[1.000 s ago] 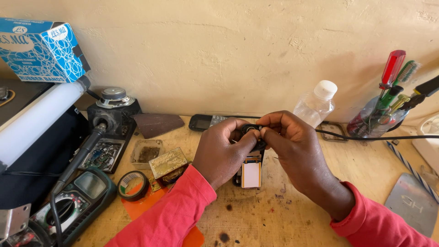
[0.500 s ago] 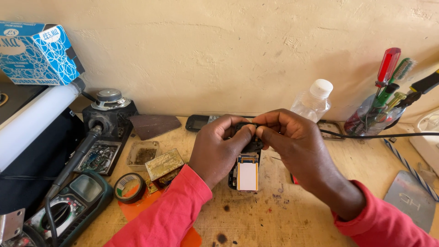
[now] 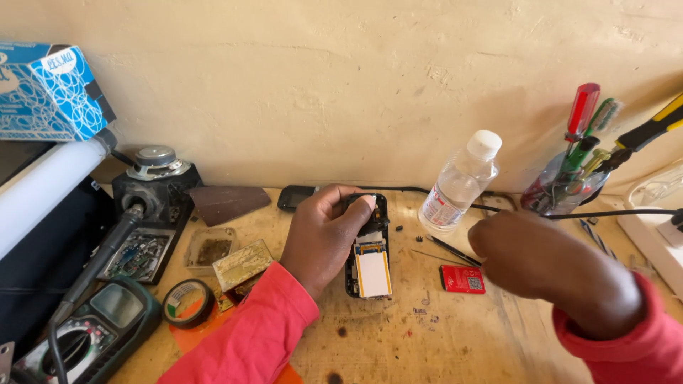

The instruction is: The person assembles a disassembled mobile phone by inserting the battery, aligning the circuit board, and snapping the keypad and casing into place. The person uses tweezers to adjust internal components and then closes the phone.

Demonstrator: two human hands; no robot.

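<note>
Left hand (image 3: pixel 324 238) grips an opened phone (image 3: pixel 370 249) on the bench (image 3: pixel 455 341). Right hand (image 3: pixel 541 259), at three o'clock, curls loosely near thin tweezers (image 3: pixel 455 251); whether it holds them is unclear.

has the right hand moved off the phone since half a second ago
Yes. The right hand has left the opened phone and moved rightward along the bench, toward the clear bottle and tool cup. The left hand holds the phone.

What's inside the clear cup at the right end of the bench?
The clear cup holds upright tools: a red-handled screwdriver, a green-handled one and darker handles beside them. Their tips and anything at the bottom are hidden among the shafts.
</note>
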